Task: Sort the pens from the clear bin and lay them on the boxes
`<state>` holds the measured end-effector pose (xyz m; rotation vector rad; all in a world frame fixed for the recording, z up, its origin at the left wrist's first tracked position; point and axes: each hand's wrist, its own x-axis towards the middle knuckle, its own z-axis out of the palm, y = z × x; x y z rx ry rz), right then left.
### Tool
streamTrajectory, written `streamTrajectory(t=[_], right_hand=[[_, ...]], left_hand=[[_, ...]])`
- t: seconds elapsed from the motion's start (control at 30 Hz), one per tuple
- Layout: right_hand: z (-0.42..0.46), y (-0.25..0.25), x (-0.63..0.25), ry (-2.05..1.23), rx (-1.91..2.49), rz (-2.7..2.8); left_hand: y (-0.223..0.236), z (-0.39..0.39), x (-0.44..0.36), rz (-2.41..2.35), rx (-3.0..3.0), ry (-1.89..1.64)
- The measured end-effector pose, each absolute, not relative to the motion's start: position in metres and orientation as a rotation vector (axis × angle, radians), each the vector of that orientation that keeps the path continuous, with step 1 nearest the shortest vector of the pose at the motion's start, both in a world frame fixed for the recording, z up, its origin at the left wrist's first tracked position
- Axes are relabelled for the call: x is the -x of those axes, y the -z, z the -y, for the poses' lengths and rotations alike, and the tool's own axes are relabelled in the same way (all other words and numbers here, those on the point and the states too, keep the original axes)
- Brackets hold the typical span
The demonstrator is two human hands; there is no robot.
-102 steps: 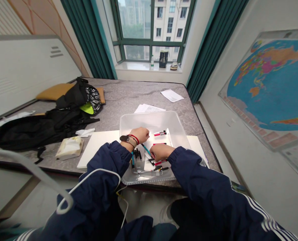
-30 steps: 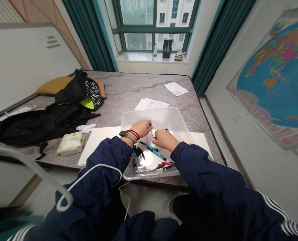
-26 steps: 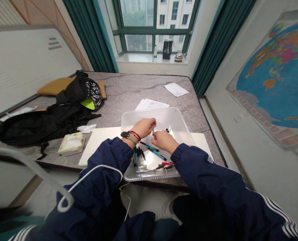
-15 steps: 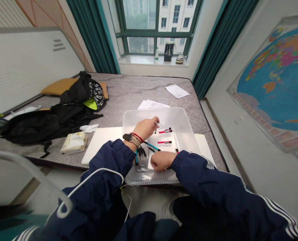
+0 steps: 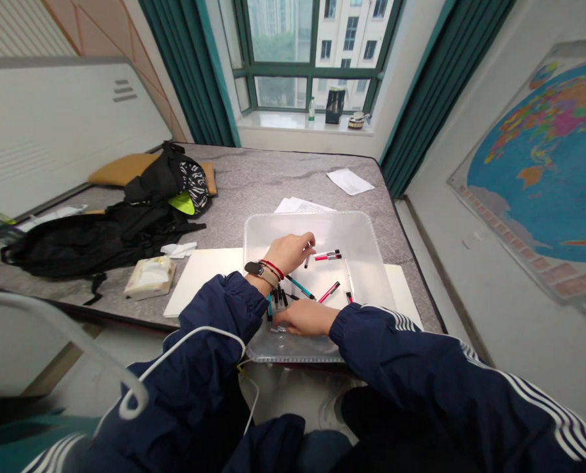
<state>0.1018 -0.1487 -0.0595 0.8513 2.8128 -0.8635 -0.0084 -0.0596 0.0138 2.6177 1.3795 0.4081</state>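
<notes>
My left hand (image 5: pixel 289 253), with a watch and red bracelet at its wrist, is over the left-middle of a clear plastic tub (image 5: pixel 366 230). Its fingers are pinched around a slim pen (image 5: pixel 307 262) that points down. My right hand (image 5: pixel 305 316) is low in the tub, back upward, its fingers curled down beside several black pens (image 5: pixel 280 297); what they hold, if anything, is hidden. A teal pen (image 5: pixel 300 287) lies between the hands. Nearby a red pen (image 5: pixel 329 292) lies slanted, and another red pen (image 5: pixel 328 257) is farther back.
The tub stands on white board (image 5: pixel 199 276) at the edge of a grey surface (image 5: pixel 268 174). Left are a tissue pack (image 5: pixel 150 277) and black backpack (image 5: pixel 120 230). Papers (image 5: pixel 349 181) lie behind. A white cable (image 5: pixel 194 335) crosses my left sleeve.
My right hand has moved left toward the black pens. One red pen has turned from level to slanted. My left hand stays nearly where it was.
</notes>
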Motion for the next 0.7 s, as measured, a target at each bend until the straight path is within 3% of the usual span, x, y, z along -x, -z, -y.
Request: streamTrajectory(t=[0.43,0.7], right_hand=[[0.146,0.057,-0.094,0.542,-0.765,-2.853],[0.124,0.040,-0.098,1.060,-1.004,-2.915]], left_hand=[[-0.012,0.053,0.011,-1.385,-2.585,-0.419],[-0.013,0.052,0.011,-1.369,-2.581,-0.428]])
